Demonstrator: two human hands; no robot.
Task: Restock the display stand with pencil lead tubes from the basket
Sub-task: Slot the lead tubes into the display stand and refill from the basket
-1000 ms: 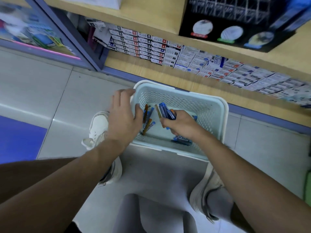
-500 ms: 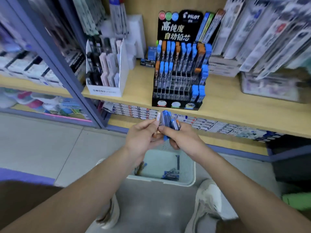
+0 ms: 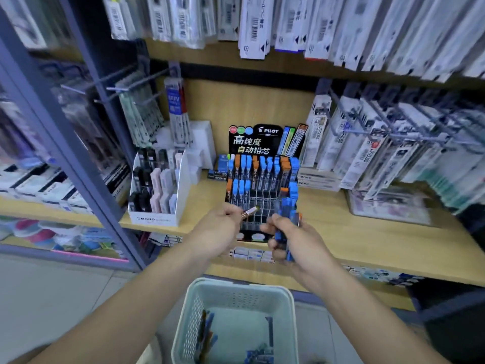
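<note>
A black Pilot display stand (image 3: 262, 179) sits on the wooden shelf, its upper rows filled with blue- and orange-capped lead tubes and its lower grid slots mostly bare. My left hand (image 3: 223, 227) pinches a single lead tube (image 3: 250, 212) just in front of the stand's lower rows. My right hand (image 3: 291, 240) grips a bundle of blue-capped lead tubes (image 3: 287, 219) to the right of it. Below, the pale basket (image 3: 236, 287) stands on the floor with several loose tubes (image 3: 207, 334) inside.
A white Mono eraser box (image 3: 157, 190) stands left of the stand. Hanging refill packs (image 3: 367, 158) crowd the right side on hooks, and more packs hang from the shelf above. A blue upright post (image 3: 65, 143) frames the left. The wooden shelf (image 3: 367, 237) runs right.
Both hands rose from the basket to the display stand. My left hand has drawn one tube out of the bundle that my right hand holds, and the view tilted up.
</note>
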